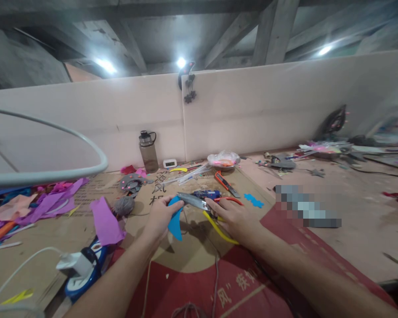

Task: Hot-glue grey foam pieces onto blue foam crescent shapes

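Observation:
My left hand (164,214) pinches a piece of bright blue felt or similar sheet (175,225), which hangs down below the fingers. My right hand (228,216) is closed around a pair of scissors (192,200). Their metal blades point left and meet the top of the blue piece beside my left fingertips. A red curved handle (230,200) shows just beyond my right hand, and a yellow one (220,232) below it. Whether both belong to the scissors I cannot tell. A blue tube-like object (207,194) lies behind the blades. To the right lies a blue cut-out (254,200) with jagged edges.
An orange utility knife (226,183) lies behind my right hand. Farther back stand a bottle (148,152), a small white digital display (170,164) and a bowl (223,167). Purple felt (108,221), grey yarn (124,205) and a power strip (86,274) are at left.

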A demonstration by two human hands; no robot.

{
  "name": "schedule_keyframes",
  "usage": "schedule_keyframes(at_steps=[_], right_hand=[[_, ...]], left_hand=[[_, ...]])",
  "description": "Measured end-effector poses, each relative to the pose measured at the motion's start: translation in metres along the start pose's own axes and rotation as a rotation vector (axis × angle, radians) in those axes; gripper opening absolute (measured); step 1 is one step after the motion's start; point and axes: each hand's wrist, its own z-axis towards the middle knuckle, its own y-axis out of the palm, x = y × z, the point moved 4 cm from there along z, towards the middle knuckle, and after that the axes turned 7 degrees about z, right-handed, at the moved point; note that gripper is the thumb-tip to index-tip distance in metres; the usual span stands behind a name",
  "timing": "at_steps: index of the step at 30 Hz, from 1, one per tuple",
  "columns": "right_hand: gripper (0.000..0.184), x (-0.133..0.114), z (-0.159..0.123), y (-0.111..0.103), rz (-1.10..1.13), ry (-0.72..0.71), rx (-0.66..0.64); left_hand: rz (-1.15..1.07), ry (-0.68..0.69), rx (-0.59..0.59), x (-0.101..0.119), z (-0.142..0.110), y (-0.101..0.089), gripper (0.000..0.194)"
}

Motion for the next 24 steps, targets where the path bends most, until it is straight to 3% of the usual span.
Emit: schedule_keyframes(at_steps=[10,14,20,24], right_hand=[[0.046,0.000,-0.001,0.002,-0.004,-0.018,0.050],[0.046,0.001,0.000,0.005,0.094,-0.006,0.038],[0.042,0.030,0.005,-0.011,0.388,0.249,0.178],[0.037,0.065,-0.001,-0.021,0.324,0.437,0.152]], left_hand=[[-0.021,-0.016,0.003,0.000,-0.001,-0.001,0.025],[-0.043,-0.017,0.006,0.001,0.000,-0.001,0.027],[-0.080,-0.023,0.001,-0.002,0.002,-0.004,0.027],[-0.130,0.000,-0.029,0.000,0.002,-0.002,0.028]])
